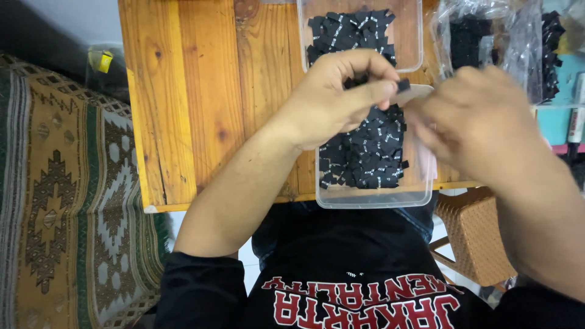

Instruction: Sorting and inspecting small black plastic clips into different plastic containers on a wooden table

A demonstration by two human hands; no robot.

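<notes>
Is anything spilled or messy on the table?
Nothing looks spilled. The small black pieces stay inside the clear plastic tub, though that tub hangs slightly over the wooden table's near edge.

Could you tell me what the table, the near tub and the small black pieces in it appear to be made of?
The table looks like varnished wood: orange boards with visible grain and knots. The near tub seems to be clear plastic, since its contents show through its glossy walls. The small black pieces look like flat fabric or tape bits with pale marks; the exact material cannot be told.
</notes>
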